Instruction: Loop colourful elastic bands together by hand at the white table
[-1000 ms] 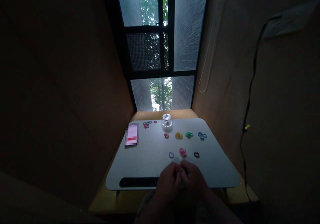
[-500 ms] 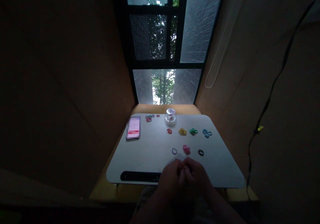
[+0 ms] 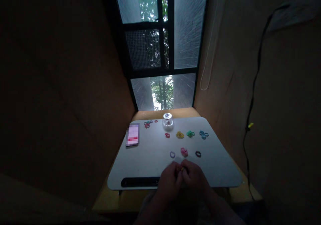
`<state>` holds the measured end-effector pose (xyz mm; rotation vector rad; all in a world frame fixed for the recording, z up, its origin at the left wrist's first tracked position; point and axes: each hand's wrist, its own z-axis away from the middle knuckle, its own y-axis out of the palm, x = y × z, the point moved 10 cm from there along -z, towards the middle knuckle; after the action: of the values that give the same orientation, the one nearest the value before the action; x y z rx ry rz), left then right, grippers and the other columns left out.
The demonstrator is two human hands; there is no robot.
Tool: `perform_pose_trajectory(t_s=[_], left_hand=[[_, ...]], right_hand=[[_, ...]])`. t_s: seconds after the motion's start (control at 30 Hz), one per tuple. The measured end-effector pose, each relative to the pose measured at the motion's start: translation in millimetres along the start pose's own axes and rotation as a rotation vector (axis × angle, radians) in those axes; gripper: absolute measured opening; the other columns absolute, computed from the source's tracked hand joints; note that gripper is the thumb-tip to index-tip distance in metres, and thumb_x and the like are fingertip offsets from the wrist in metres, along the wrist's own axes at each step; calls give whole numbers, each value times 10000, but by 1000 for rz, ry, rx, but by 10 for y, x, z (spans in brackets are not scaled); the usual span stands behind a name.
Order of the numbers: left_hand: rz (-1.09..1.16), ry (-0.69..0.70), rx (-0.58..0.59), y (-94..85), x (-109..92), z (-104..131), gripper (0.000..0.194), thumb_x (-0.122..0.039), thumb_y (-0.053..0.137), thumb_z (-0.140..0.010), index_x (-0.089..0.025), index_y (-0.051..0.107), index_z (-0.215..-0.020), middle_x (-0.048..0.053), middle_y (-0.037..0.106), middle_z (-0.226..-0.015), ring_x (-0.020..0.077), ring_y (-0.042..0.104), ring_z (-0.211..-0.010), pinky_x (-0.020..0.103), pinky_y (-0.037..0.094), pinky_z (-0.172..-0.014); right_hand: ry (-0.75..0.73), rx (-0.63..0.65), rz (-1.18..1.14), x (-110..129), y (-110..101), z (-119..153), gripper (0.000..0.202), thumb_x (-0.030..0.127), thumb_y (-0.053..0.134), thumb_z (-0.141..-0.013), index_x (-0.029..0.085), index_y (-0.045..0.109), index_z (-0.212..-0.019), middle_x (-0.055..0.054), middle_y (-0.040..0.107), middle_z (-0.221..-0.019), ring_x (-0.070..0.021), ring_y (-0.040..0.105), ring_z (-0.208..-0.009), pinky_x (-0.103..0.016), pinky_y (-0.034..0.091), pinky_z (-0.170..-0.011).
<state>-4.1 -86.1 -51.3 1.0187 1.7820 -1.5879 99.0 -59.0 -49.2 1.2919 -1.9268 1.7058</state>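
Observation:
My left hand and my right hand meet over the near edge of the white table, fingers pinched together. Between the fingertips shows a bit of a small yellow hair tie, mostly hidden by the fingers. Just beyond my hands lie a pink pile of hair ties, a single purple hair tie and a dark hair tie. Farther back sit a red group, a yellow pile, a green pile and a blue group.
A clear round container stands at the back, its lid raised. Mixed hair ties lie at the back left, near a phone with a lit screen. A black strip runs along the front edge. A dark cable hangs at right.
The camera view has shifted slightly. My hands stay together at the table's near edge, with the fingers turned a little and more of the yellow bit showing. The piles lie as before.

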Motion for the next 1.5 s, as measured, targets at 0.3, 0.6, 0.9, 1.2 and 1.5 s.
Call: perform_pose_trajectory(t_s=[0.3,0.6,0.9,1.2,1.5], left_hand=[[-17,-8,-23,14,16,6,68,-218,478,-904,-210,534,-867,-17,580,-769,144,525,-706,250,356,-651],[-6,0,-33,10,-11,11,67,-217,479,-903,-212,537,-871,-12,596,-785,149,540,-723,253,367,-667],[9,4,-42,4,3,11,87,-244,485,-913,-205,536,-855,-10,588,-773,146,533,-706,257,366,-654],[19,7,-32,-20,-25,27,92,-245,485,-911,-206,538,-847,-16,594,-766,143,529,-703,253,360,-651],[19,-3,-24,-28,-23,16,72,-215,495,-893,-202,547,-845,-11,607,-779,146,532,-713,256,355,-656]], right_hand=[[-6,-7,-39,6,-18,8,109,171,451,-806,206,531,-741,13,578,-697,-147,517,-664,-252,321,-621],[1,-29,-20,-10,-33,12,115,170,456,-807,201,536,-731,10,588,-699,-150,530,-672,-254,318,-629],[-9,-35,-12,-2,-26,14,110,166,460,-804,200,535,-731,6,589,-699,-152,526,-660,-260,306,-618],[-10,-18,7,11,-11,14,118,171,444,-806,207,512,-717,10,582,-685,-154,533,-658,-263,317,-618],[-5,-16,11,28,-19,17,110,181,435,-819,209,488,-727,11,560,-693,-156,527,-661,-262,326,-624]])
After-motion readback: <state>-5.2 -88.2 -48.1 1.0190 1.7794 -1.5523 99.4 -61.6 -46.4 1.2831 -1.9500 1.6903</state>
